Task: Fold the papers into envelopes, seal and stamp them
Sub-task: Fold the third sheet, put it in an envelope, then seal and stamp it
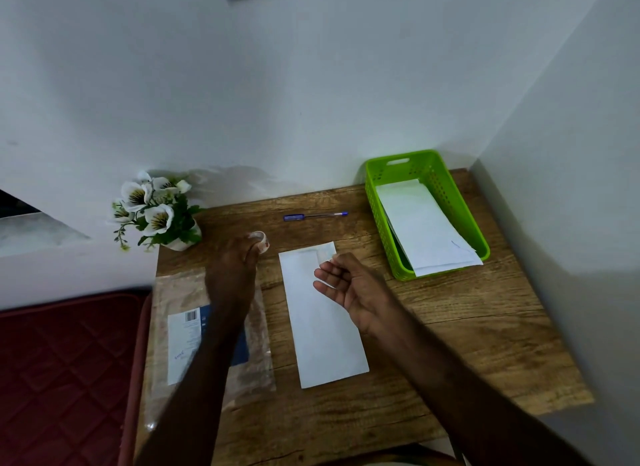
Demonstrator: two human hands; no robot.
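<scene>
A white envelope [322,320] lies lengthwise on the middle of the wooden table [467,327]. A strip of clear tape [323,255] sits at its far end, and my right hand [349,285] pinches it there, palm turned up with the other fingers loosely curled. My left hand [235,268] grips a small roll of clear tape [261,241] just left of the envelope's far end. A green basket [453,202] at the back right holds more white envelopes [422,230].
A blue pen [313,216] lies near the wall behind the envelope. A pot of white flowers [159,212] stands at the back left corner. A clear plastic packet with a labelled sheet [180,337] lies under my left forearm. A red mattress [62,379] borders the table's left side.
</scene>
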